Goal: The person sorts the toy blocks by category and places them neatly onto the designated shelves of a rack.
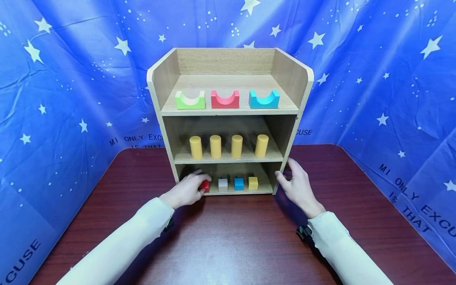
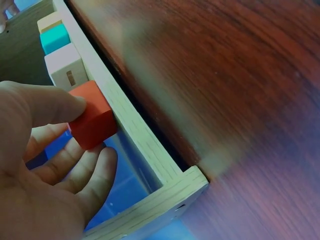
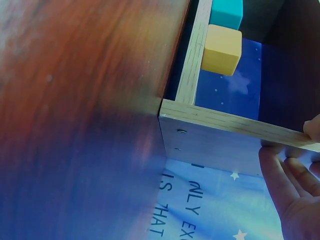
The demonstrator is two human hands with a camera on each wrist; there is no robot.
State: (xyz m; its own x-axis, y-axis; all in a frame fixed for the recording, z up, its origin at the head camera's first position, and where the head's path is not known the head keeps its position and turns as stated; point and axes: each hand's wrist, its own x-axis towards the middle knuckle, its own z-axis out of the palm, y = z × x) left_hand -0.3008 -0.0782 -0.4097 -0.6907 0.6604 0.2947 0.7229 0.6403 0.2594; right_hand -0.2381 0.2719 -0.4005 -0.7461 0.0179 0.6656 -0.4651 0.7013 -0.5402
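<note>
At the left end of the bottom shelf, my left hand (image 1: 188,187) holds a red cube (image 2: 93,116), thumb on its top and fingers curled beneath. Beside it along the front edge sit a whitish cube (image 1: 223,185) with a small slot in one face, a blue cube (image 1: 239,184) and a yellow cube (image 1: 253,183). My right hand (image 1: 298,186) grips the right side panel (image 3: 225,142) of the wooden shelf unit (image 1: 228,112). Its fingers lie against the outer face, with the thumb over the edge.
Several yellow cylinders (image 1: 236,146) stand upright in a row on the middle shelf. On the top shelf are a green (image 1: 190,103), a red (image 1: 225,103) and a blue arch block (image 1: 264,103), hollows upward. A dark red table (image 1: 228,237) and a blue starry curtain (image 1: 89,59) surround the unit.
</note>
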